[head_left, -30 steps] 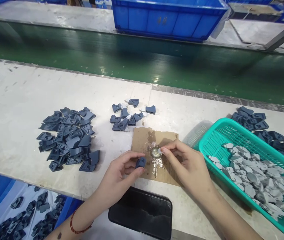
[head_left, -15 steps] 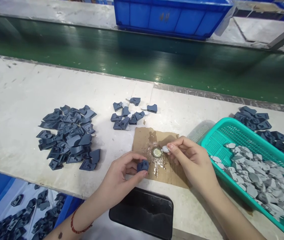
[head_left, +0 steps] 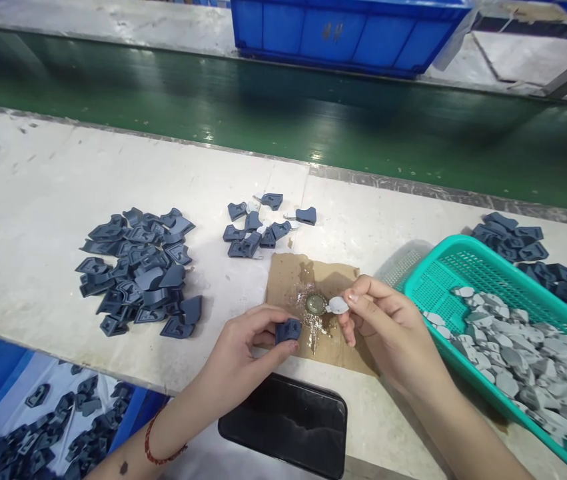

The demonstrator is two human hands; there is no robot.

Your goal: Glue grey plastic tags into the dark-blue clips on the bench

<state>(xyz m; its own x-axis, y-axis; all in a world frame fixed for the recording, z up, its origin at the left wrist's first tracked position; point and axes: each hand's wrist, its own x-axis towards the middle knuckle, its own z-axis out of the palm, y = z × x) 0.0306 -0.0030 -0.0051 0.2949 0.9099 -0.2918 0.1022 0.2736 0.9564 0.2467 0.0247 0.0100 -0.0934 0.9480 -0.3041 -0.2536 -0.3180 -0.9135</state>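
Between the thumb and fingers of my left hand is a dark blue plastic part, held over the near edge of a brown cardboard piece. My right hand pinches a light grey oval piece, its narrow tip pointing left. That tip is beside a small round dish on the wet, glistening cardboard; whether they touch I cannot tell. Beyond the cardboard lie several dark blue parts, some with grey pieces among them.
A green basket of grey pieces stands right. Dark blue parts lie in a large pile left and behind the basket. A black phone lies in front. A green belt and blue crate are beyond.
My right hand has moved slightly right with the grey piece, which now shows more of its flat face. My left hand keeps the dark blue part, tilted a little differently.
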